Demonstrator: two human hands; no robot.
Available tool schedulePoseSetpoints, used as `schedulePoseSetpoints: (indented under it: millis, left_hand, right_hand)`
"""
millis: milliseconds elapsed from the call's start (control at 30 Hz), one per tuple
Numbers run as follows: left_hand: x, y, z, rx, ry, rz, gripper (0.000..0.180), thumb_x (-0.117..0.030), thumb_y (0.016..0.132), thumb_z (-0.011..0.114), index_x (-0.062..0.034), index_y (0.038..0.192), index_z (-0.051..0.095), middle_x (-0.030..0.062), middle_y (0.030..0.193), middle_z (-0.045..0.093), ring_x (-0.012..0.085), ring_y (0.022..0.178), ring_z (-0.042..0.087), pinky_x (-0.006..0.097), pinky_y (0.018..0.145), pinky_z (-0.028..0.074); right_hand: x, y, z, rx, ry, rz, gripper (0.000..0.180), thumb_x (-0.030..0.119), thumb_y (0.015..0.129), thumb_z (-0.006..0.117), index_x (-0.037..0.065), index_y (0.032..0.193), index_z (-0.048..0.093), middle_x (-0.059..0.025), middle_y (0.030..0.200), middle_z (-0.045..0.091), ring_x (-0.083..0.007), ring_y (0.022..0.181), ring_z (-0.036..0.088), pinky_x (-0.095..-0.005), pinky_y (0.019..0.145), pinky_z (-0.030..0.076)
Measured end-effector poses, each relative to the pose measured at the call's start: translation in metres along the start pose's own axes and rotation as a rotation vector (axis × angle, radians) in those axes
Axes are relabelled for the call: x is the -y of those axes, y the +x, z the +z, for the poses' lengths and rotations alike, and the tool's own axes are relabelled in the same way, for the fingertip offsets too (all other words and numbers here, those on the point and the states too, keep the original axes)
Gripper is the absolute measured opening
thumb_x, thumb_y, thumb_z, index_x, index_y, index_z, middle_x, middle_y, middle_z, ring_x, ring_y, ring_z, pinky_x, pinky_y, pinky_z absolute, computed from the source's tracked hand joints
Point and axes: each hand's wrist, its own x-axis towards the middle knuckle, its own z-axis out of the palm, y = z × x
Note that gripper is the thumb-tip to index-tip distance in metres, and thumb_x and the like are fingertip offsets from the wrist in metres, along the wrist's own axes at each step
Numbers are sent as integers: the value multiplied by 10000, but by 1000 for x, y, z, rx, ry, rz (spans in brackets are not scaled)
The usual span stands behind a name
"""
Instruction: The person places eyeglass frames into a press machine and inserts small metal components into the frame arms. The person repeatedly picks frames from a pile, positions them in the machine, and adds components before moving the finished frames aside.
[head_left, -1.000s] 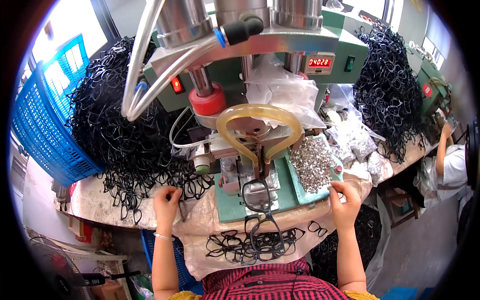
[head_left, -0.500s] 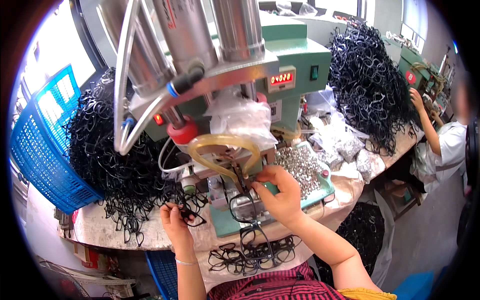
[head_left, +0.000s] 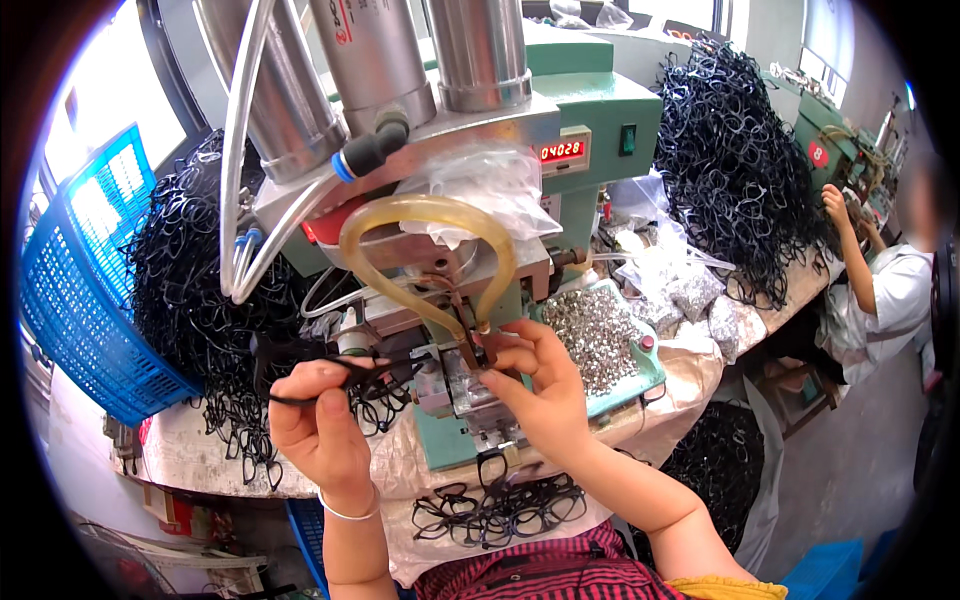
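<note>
My left hand [head_left: 325, 435] is closed on a black eyeglass frame [head_left: 365, 380], held up to the left of the work fixture [head_left: 475, 390]. The fingers of my right hand [head_left: 540, 385] are pinched together at the fixture's right side, under a yellowish hose loop [head_left: 435, 205]; whatever lies between them is too small to make out. Over both hands stands a green press [head_left: 600, 110] with metal cylinders [head_left: 480, 50]. More black eyeglass frames [head_left: 500, 515] lie below the fixture, by my lap.
Right of the fixture sits a green tray [head_left: 625, 395] of small metal parts. Tall heaps of black frames rise at left [head_left: 190, 290] and right [head_left: 740, 160]. A blue basket [head_left: 85, 290] leans at far left. Another person [head_left: 865, 290] works at far right.
My left hand has lifted a black frame from the heap's edge, closer to the fixture. The frame hanging at the fixture has dropped toward the lap pile. My right hand stays by the fixture.
</note>
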Motion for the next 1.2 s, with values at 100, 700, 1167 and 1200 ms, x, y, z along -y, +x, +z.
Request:
schedulePoseSetpoints:
  millis: [100,700,1167,1200]
  left_hand:
    - [-9,-18,5,129,226,-52,122,-93,1009,528,-54,896,556,131,802,694,259,811,721,500,945,509]
    - [3,-53,26,591,443,228,270,-101,744,760,-130,1012,772,1,1097,738,198,745,540,488,980,520]
    - [-34,-66,-83,-359,831,-101,188,41,918,589,31,1099,640,95,1141,670,234,1096,619,339,981,463]
    - [-27,-53,-93,-240,1024,-169,213,59,876,624,9,1082,647,120,1113,673,252,1056,618,356,971,456]
  right_hand:
    - [32,-4,-9,115,-386,-76,530,14,869,677,-30,1356,471,-144,1255,635,-201,1065,669,-298,955,485]
    - [-56,17,-68,113,-1579,-318,109,141,760,668,45,767,720,-167,1378,563,-325,1366,445,-425,773,543]
    - [-9,14,-115,-296,-1044,-174,108,41,805,722,29,904,679,-104,823,687,-235,721,662,-340,689,519]
    - [-8,15,-116,-298,-1038,-173,111,40,811,720,29,916,684,-104,822,684,-236,727,661,-341,693,518]
